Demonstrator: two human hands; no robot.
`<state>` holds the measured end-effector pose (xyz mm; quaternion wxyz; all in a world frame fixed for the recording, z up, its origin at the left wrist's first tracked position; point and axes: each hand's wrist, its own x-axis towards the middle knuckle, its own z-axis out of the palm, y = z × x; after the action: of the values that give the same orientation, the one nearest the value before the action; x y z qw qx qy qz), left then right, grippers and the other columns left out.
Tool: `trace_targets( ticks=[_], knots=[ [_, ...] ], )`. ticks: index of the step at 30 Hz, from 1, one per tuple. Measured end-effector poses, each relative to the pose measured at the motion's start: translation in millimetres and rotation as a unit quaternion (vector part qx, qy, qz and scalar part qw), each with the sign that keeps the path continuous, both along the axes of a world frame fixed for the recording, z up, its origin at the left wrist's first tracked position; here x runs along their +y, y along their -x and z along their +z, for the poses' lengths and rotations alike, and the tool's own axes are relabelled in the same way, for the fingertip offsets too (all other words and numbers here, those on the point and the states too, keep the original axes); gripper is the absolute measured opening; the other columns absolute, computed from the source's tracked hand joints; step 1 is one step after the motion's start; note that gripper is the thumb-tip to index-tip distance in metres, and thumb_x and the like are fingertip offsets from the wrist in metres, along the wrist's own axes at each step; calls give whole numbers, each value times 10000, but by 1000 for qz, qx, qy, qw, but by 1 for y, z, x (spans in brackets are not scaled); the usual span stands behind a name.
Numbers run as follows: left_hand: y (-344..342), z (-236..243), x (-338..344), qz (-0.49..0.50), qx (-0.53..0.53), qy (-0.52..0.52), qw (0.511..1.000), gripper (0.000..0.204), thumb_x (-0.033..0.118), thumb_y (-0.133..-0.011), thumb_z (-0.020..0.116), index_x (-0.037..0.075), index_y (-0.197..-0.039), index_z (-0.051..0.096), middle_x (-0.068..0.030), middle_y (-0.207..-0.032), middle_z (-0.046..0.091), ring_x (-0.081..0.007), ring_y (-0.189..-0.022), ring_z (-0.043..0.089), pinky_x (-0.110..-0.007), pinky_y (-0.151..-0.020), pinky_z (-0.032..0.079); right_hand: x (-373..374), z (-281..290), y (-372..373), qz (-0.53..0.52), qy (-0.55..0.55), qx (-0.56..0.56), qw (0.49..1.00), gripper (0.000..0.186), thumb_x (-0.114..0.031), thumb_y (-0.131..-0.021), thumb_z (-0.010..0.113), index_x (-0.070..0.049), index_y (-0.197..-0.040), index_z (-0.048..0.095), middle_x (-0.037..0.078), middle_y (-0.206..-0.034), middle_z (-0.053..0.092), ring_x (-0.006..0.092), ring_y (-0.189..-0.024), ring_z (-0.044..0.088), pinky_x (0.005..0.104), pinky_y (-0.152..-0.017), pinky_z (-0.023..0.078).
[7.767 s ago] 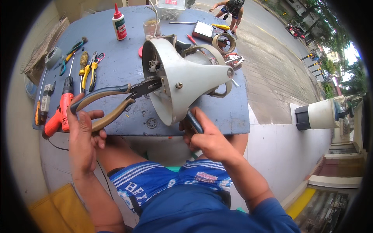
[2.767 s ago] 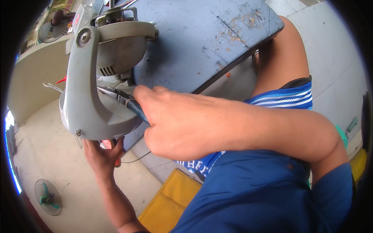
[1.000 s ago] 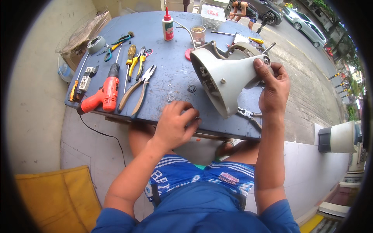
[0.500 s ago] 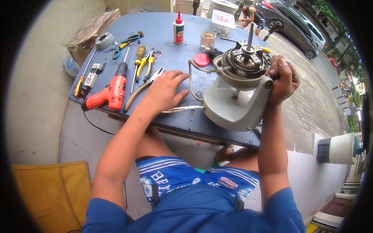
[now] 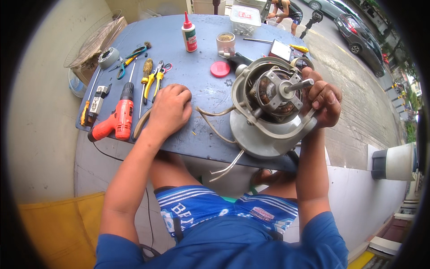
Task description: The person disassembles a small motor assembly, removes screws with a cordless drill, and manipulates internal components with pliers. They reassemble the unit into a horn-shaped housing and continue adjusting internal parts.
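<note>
An electric fan motor sits in a grey ring-shaped housing on a round grey base, its metal shaft tilted up to the right. My right hand is closed on the right side of the ring housing, fingers curled at its edge. Two pale wires trail from the base over the table's front edge. My left hand lies on the table with its fingers curled together, over the pliers, of which only a handle shows. What its fingers hold, if anything, is hidden.
Left of my left hand lie an orange cordless drill, yellow-handled pliers and a screwdriver. Farther back stand a glue bottle, a small jar and a lidded plastic tub. A red lid lies near the motor.
The motor has tipped from shaft upright to shaft slanting right, with my right hand on it. My left hand has moved left onto the pliers and curled its fingers.
</note>
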<state>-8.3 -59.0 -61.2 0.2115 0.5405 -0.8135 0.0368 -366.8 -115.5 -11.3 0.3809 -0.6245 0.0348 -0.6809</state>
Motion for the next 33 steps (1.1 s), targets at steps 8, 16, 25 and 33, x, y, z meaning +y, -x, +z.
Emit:
trace_targets(
  ticks=[8, 16, 25, 33],
  knots=[
    [90, 151, 22, -276, 86, 121, 950, 358, 216, -968, 787, 65, -1277, 689, -96, -1122, 722, -256, -986, 690, -379, -874, 543, 8, -18, 12, 46, -57, -24, 997, 160, -163, -995, 693, -4, -999, 704, 126, -969, 708, 176, -841, 625, 366, -899, 514],
    [159, 198, 10, -358, -219, 144, 896, 199, 102, -860, 753, 92, -1051, 699, -58, -975, 676, -259, -987, 676, -416, -835, 566, 113, -22, 60, -315, -203, 311, 874, 508, -409, -1098, 606, -27, -1433, 583, 154, -1334, 659, 296, -1241, 609, 419, -1112, 441],
    [155, 210, 15, -338, -308, 201, 866, 126, 103, -837, 754, 108, -866, 631, -28, -817, 622, -210, -847, 640, -383, -735, 520, 152, -67, 116, -378, -125, 574, 715, 391, -308, -840, 852, -171, -1203, 801, 47, -1114, 740, 280, -1054, 647, 414, -957, 519],
    [157, 206, 30, -229, -385, 115, 887, 407, 442, -1014, 680, 114, -777, 645, -69, -700, 648, -260, -726, 667, -417, -692, 512, 133, -63, 110, -437, -204, 501, 718, 370, -235, -852, 845, -107, -1196, 805, 107, -1163, 722, 319, -1111, 650, 435, -1006, 525]
  ],
)
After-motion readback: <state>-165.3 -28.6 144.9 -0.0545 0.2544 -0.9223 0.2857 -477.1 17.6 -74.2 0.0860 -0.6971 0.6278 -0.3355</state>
